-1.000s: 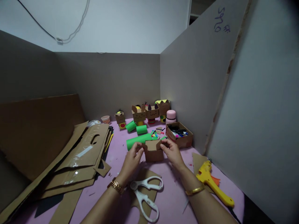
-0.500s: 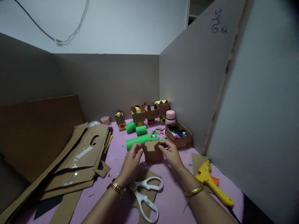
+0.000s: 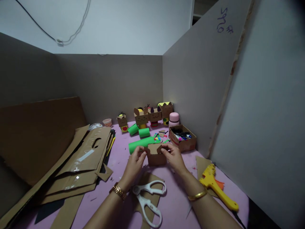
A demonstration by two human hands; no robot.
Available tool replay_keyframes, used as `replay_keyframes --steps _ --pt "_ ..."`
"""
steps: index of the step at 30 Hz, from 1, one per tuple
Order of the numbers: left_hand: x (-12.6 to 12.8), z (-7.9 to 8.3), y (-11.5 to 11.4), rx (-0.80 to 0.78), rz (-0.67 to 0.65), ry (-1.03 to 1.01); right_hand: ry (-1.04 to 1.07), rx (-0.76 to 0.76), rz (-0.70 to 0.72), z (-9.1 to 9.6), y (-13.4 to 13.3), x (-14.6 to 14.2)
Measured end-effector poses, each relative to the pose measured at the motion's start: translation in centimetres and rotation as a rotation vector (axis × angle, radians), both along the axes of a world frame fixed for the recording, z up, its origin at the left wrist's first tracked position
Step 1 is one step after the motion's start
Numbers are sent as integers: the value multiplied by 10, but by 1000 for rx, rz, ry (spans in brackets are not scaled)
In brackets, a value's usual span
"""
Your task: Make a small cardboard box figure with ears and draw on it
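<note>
- Small cardboard box (image 3: 156,160) a little below the middle of the frame, flaps raised
- Left hand (image 3: 136,159): thumb and fingers pinched on the box's left flap
- Right hand (image 3: 173,158): thumb and fingertips clamped on its right flap
- White-handled scissors (image 3: 152,207) at lower centre, on a flat cardboard piece (image 3: 150,176)
- Yellow glue gun (image 3: 218,188) at lower right
- Green tube (image 3: 140,145) just behind the box
</note>
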State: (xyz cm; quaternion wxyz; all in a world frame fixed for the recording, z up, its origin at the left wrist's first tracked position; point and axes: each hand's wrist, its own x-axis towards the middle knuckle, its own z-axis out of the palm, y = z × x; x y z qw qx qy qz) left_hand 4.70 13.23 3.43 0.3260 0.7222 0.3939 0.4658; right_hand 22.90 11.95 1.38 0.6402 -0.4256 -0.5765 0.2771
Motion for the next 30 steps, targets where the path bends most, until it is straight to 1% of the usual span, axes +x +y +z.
replay_keyframes --steps 9,17,30 --pt "-1 1 -1 4 12 27 -53 10 0 1 0 0" --pt "1 4 -5 7 28 38 -150 22 -55 0 1 6" --pt "8 10 -6 13 98 46 -235 46 -86 4 -2 7"
